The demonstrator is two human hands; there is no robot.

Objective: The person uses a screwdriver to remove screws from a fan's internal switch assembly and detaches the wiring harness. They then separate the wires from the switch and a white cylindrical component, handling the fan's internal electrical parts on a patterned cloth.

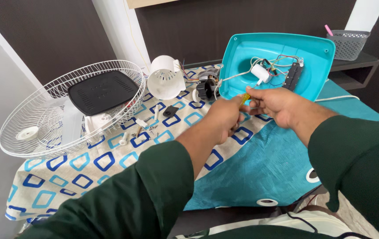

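**Gripping a yellow-handled screwdriver before the upturned fan base**

Holding the screwdriver [245, 98] between them, both hands meet over the cloth. The left hand [223, 118] has its fingers clamped round the handle; the right hand [278, 105] pinches the yellow end from the other side. Its long axis seems to point away toward the glossy turquoise fan base [242, 57], just beyond, wires exposed. Left lie a white wire grille [30, 102] and ribbed motor cover [165, 79].
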